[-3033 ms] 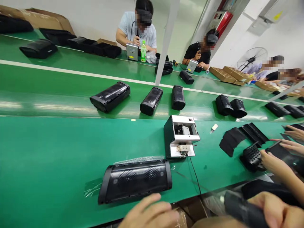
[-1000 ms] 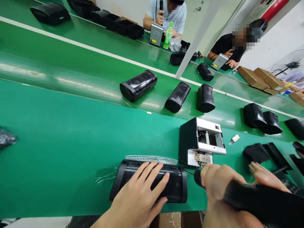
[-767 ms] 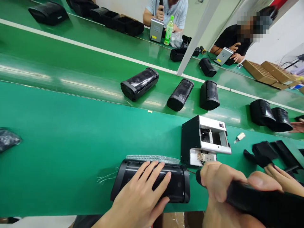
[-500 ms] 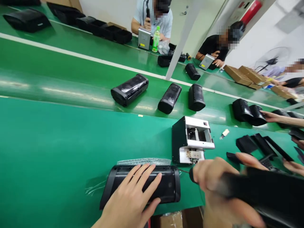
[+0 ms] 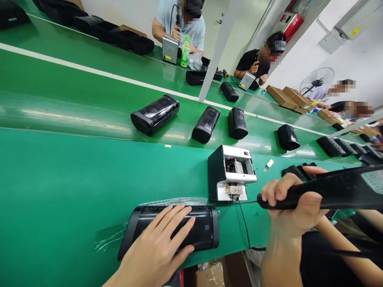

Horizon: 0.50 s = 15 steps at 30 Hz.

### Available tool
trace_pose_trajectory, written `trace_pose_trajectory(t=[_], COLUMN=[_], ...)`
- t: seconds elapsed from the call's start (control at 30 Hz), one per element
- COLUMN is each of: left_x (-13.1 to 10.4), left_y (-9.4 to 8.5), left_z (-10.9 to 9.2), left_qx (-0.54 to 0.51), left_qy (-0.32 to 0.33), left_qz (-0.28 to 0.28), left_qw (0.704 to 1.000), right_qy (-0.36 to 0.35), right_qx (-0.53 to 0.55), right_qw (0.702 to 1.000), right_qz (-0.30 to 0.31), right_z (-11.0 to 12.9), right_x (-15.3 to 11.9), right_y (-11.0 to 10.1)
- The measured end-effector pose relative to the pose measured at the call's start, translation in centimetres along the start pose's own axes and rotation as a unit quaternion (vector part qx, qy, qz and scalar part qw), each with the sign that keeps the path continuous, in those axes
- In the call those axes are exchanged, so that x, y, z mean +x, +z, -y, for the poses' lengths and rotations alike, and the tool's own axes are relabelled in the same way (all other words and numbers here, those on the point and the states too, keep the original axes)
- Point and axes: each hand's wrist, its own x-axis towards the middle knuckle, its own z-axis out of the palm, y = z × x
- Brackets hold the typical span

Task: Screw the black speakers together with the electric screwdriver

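Now, left hand (image 5: 158, 249): fingers spread flat on the black speaker (image 5: 170, 231), as before.
Right hand (image 5: 291, 203): fingers wrapped around the screwdriver (image 5: 323, 193), its tip lifted toward the feeder box (image 5: 229, 173).
Speaker: near edge of green surface (image 5: 74, 179).

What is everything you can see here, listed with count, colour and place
speaker: 1, black, near table edge under the left hand
electric screwdriver: 1, black, in the right hand, bit at the feeder
screw feeder: 1, white and black, beside the speaker's right end
speakers on belt: 4, black, along the middle conveyor
bottle: 1, green, far bench
cardboard boxes: several, brown, far right
fan: 1, by the right wall
co-workers: at least 4, far side
table: 1, green
left hand: flat on the speaker
right hand: gripping the electric screwdriver
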Motion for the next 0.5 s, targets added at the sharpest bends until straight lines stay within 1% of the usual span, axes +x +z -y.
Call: trace_pose_trajectory(t=[0.03, 0.13, 0.2, 0.3, 0.33, 0.37, 0.47, 0.5], left_x=[0.2, 0.5, 0.6, 0.5, 0.4, 0.4, 0.3, 0.3], left_y=[-0.1, -0.4, -0.5, -0.5, -0.5, -0.4, -0.3, -0.3], left_z=[-0.1, -0.3, -0.4, -0.6, -0.6, -0.7, -0.8, -0.9], left_qx=[-0.006, -0.015, -0.018, -0.021, -0.021, -0.022, -0.029, -0.033], left_qy=[-0.003, -0.002, -0.005, -0.013, -0.016, -0.019, -0.026, -0.028], left_qz=[-0.001, 0.016, 0.028, 0.036, 0.037, 0.037, 0.041, 0.043], left_qw=[1.0, 1.0, 0.999, 0.999, 0.999, 0.999, 0.998, 0.998], right_qy=[0.016, 0.023, 0.033, 0.062, 0.066, 0.074, 0.089, 0.087], right_qx=[-0.002, 0.008, 0.019, 0.06, 0.076, 0.083, 0.073, 0.067], right_qw=[1.0, 1.0, 0.998, 0.983, 0.981, 0.983, 0.992, 0.993], right_qz=[0.006, 0.019, 0.056, 0.16, 0.168, 0.145, 0.047, 0.04], right_z=[0.4, 2.3, 3.7, 4.9, 5.0, 5.0, 4.5, 4.2], right_x=[-0.4, -1.0, -0.8, -0.1, 0.0, -0.1, -0.8, -1.1], right_y=[-0.2, -0.6, -0.3, 1.7, 2.7, 3.8, 6.4, 6.9])
